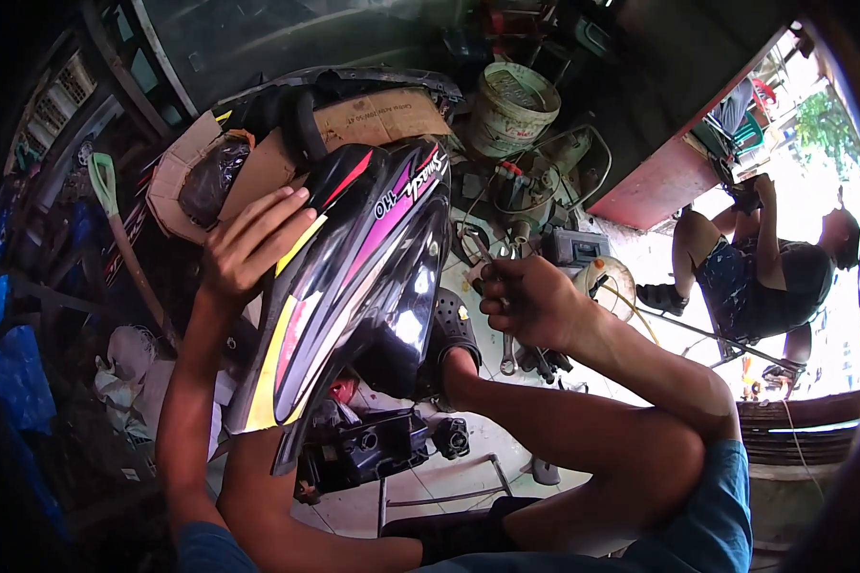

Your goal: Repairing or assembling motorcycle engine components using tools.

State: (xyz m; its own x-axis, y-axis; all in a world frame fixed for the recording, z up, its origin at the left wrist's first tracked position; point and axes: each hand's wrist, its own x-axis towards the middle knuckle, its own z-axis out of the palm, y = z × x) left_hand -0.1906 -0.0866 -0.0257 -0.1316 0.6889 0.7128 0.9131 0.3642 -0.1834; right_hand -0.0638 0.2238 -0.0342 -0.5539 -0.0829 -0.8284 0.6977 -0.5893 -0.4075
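Note:
A glossy motorcycle body panel [358, 277], black with purple, yellow and red graphics, stands tilted in front of me, its narrow end down between my legs. My left hand [253, 244] grips its left upper edge, the fingers laid over the surface and the thumb out of sight. To the right of the panel and apart from it, my right hand [535, 304] is closed, fingers curled in a pinch. Whatever small thing it may hold is too dark to make out. Beyond that hand, wrenches [508, 351] and other metal tools lie on the tiled floor.
A dirty white bucket [514, 107] stands at the back, near a grey box [581, 246]. Cardboard [377, 116] lies behind the panel. A black plastic part [377, 447] sits below it. A shovel [129, 244] leans at left. Another person [764, 263] crouches at right.

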